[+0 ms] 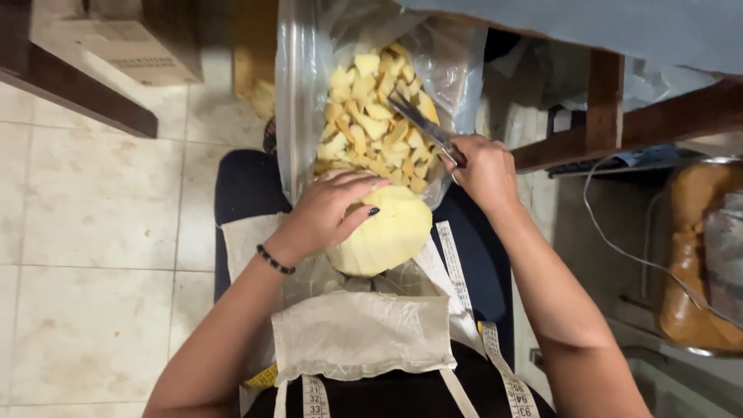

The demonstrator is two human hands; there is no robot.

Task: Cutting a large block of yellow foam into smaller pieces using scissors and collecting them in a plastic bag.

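Observation:
My left hand [329, 210] rests on top of a large pale-yellow peeled fruit or root [391, 240] that sits on my lap, gripping it from above. Beside it, my right hand [481, 169] is closed around the handle of a knife [422, 124]. Its blade points up and left over a clear plastic bag [302, 93] filled with several yellow cut chunks [371, 116]. The bag stands open just beyond my knees.
A beige apron [360, 333] and a measuring tape [457, 267] lie over my lap. A wooden table's legs [604, 101] stand at right, with a cable [619, 248] and a metal pot [700, 255]. A cardboard box [128, 42] is at upper left on the tiled floor [93, 232].

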